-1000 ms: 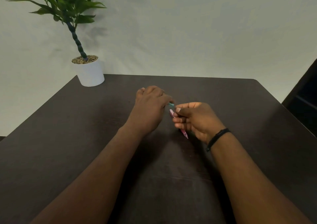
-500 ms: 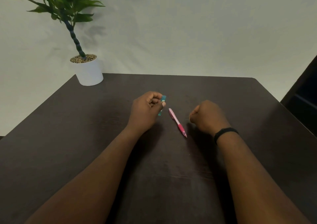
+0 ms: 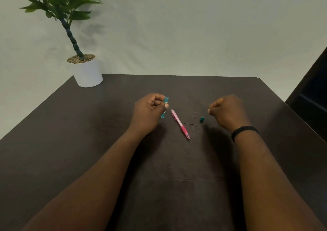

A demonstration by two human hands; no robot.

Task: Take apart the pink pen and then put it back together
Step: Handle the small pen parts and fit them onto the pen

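Note:
The pink pen [image 3: 180, 124] lies on the dark table [image 3: 88, 142] between my hands, its tip pointing toward me and to the right. My left hand [image 3: 148, 113] is just left of it, closed on a teal rectangular case [image 3: 165, 109] held upright between thumb and fingers. My right hand [image 3: 228, 113] hovers to the right as a loose fist with nothing visible in it. Between the pen and that hand lie a small teal cap [image 3: 202, 119], a tiny clear piece [image 3: 195, 116] and a thin dark lead [image 3: 190, 124].
A potted plant in a white pot [image 3: 88, 72] stands at the table's far left corner. A dark piece of furniture [image 3: 313, 96] sits beyond the table's right edge. A black band is on my right wrist [image 3: 245, 130].
A second ago both hands held the pen together. The pen now lies on the table, and my right hand has drifted right, uncovering the small parts. My left hand keeps the teal case.

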